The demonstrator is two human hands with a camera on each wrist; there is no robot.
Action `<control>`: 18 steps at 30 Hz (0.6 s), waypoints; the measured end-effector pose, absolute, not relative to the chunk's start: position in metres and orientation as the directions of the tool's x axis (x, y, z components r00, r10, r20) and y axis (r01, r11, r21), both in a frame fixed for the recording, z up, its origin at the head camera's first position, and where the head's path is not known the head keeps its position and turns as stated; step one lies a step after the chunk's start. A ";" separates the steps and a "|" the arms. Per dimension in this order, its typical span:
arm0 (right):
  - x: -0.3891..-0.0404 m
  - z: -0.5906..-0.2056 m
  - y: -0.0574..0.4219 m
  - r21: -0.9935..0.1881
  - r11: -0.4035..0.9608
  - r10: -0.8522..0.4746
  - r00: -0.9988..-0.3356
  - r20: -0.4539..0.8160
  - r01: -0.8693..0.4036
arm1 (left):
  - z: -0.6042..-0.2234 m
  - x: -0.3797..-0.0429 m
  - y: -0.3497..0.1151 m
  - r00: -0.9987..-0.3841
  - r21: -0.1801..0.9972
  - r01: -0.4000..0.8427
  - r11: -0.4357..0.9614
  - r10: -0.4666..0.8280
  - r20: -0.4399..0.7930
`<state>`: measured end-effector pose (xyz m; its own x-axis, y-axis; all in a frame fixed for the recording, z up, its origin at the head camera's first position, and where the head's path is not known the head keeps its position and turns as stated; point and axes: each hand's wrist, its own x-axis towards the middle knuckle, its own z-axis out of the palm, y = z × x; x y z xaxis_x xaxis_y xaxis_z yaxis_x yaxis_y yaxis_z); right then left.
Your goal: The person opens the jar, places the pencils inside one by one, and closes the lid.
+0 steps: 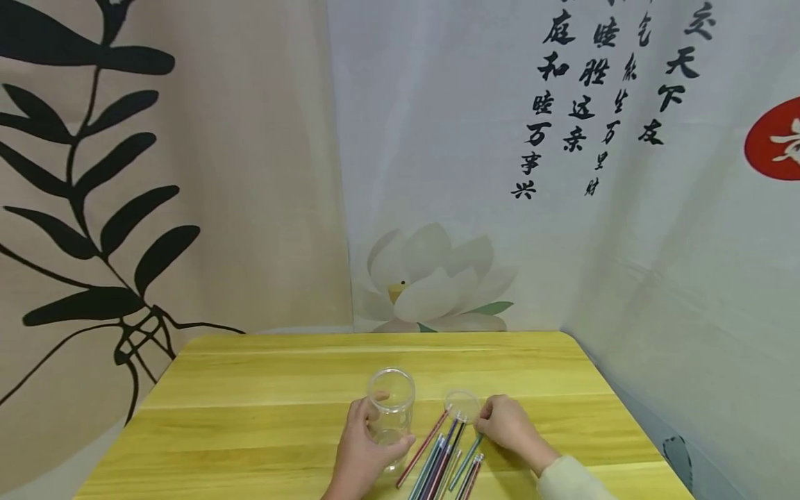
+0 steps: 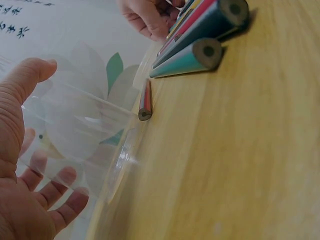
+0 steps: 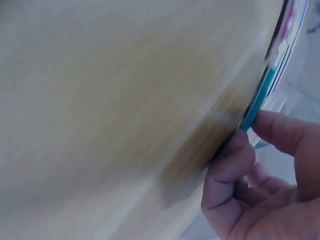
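My left hand holds an upright clear plastic jar, thumb on its near right side and fingers round the left. In the left wrist view, the fingers show through the transparent wall. To the right, my right hand pinches the far end of a teal pencil, which also shows in the right wrist view between thumb and forefinger. Several coloured pencils lie side by side between the hands. A red pencil lies slightly apart, nearest the jar.
A round clear lid lies flat beyond the pencils, close to the right hand. The wooden table has its far edge by a curtain printed with leaves, a lotus and writing.
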<state>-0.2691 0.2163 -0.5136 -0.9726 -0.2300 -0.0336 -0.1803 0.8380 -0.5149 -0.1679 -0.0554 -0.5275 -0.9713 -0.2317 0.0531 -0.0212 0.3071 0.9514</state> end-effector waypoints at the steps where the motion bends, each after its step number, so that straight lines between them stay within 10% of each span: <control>1: -0.273 -0.514 0.218 -0.523 0.836 -0.213 -0.977 -0.032 -0.165 | -0.527 -0.168 -0.055 -0.971 0.951 -0.023 0.309 -0.231 0.052; 18: -0.353 -0.520 0.262 -0.463 0.886 0.006 -1.000 -0.001 0.006 | -0.531 -0.166 -0.055 -0.970 0.953 -0.013 0.302 -0.235 0.061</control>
<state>-0.3526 0.2619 -0.5201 -1.0000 0.0062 -0.0009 0.0059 0.8863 -0.4630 -0.1662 -0.0547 -0.5305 -0.9700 -0.2355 0.0611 -0.0133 0.3021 0.9532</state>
